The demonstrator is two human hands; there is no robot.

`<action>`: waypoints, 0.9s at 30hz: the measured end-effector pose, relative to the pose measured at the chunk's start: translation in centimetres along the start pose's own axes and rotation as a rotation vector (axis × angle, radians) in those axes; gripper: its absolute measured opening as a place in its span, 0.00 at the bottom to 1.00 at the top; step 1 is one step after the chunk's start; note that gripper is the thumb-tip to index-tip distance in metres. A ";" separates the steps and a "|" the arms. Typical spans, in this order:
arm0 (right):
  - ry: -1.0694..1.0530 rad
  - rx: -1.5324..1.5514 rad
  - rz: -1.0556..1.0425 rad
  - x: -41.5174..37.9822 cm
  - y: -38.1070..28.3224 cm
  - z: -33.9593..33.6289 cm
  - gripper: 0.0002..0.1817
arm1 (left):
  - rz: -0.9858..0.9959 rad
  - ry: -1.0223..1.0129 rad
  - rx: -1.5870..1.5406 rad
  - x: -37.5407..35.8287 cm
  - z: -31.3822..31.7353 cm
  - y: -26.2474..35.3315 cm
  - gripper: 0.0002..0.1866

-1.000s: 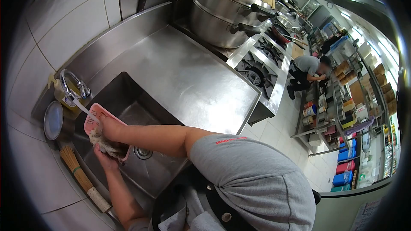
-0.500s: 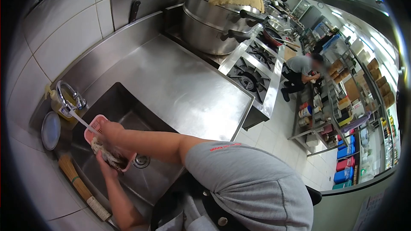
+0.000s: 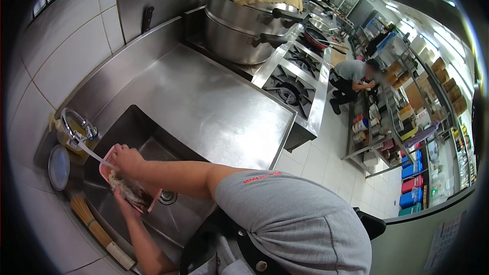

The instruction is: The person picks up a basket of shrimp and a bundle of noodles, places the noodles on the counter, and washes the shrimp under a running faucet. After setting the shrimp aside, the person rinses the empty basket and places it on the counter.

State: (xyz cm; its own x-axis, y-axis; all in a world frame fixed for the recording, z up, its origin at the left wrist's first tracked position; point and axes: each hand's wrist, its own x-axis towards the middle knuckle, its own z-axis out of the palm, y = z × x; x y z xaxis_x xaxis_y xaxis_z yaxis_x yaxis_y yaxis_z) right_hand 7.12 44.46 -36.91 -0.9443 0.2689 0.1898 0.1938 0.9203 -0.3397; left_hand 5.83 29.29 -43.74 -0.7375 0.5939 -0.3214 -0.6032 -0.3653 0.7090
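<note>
A pink plastic basket [image 3: 104, 168] is tilted over the sink basin [image 3: 181, 219], holding a wet clump of pale and greyish-brown food [image 3: 128, 191] whose kind is unclear. At the basket's lower left side, my left hand [image 3: 125, 204] is closed on it, its fingers right beside the clump. My right hand [image 3: 128, 160] is bent at the upper right rim, fingers curled over it. Water pours from the curved faucet [image 3: 71, 120] into the basket's upper part. Just right of the basket shows the round drain [image 3: 167, 196].
A bamboo brush [image 3: 94, 224] and a metal bowl [image 3: 59, 168] lie along the sink's left edge. Steel counter [image 3: 204, 107] extends right, toward a big steamer pot [image 3: 239, 35] and gas burners [image 3: 290, 91]. Farther off, a person [image 3: 351, 76] bends at the shelves [image 3: 397, 122].
My right hand has shifted from inside the basket up to its rim, with fingers now clearly visible. My left hand stays at the basket's lower side. The camera view has shifted slightly.
</note>
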 end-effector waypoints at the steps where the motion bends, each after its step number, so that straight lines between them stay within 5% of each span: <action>1: 0.045 -0.004 -0.008 -0.1 0.0 0.2 0.20 | 0.001 -0.022 -0.012 0.2 -0.4 -0.1 0.33; 4: 0.136 0.043 -0.036 -0.1 -0.3 0.3 0.18 | -0.012 -0.038 -0.044 0.2 -0.2 -0.1 0.33; 10: -0.115 0.002 0.072 0.4 -0.9 -1.4 0.16 | 0.007 0.021 -0.042 0.5 -0.9 -0.4 0.33; 14: 0.004 -0.242 -0.250 -0.1 -0.1 2.9 0.16 | -0.034 0.033 -0.082 0.3 -0.2 -0.3 0.33; 17: 0.004 -0.122 -0.186 -0.7 -1.6 4.9 0.15 | -0.014 0.042 -0.080 0.3 0.0 -0.1 0.33; 20: -0.078 0.778 0.498 -0.3 -2.4 6.5 0.18 | -0.044 0.032 -0.100 -0.2 0.2 0.0 0.33; 22: -0.239 0.988 0.621 0.0 -2.1 6.0 0.20 | -0.037 0.027 -0.091 -0.6 0.7 0.3 0.34; 24: -0.501 0.786 0.408 -0.7 -1.3 0.3 0.23 | -0.005 -0.005 -0.080 -0.6 1.1 0.4 0.33; 27: -0.421 1.057 0.534 -1.5 -0.6 0.4 0.27 | -0.027 -0.072 -0.062 0.1 -0.1 0.0 0.33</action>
State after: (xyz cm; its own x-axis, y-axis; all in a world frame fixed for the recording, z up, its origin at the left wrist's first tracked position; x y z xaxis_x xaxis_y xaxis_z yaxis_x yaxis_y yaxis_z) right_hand 8.27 43.38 -37.34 -0.8629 0.2471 -0.4408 0.4538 -0.0050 -0.8911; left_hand 5.69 29.26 -43.81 -0.6983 0.6532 -0.2929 -0.6421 -0.3906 0.6596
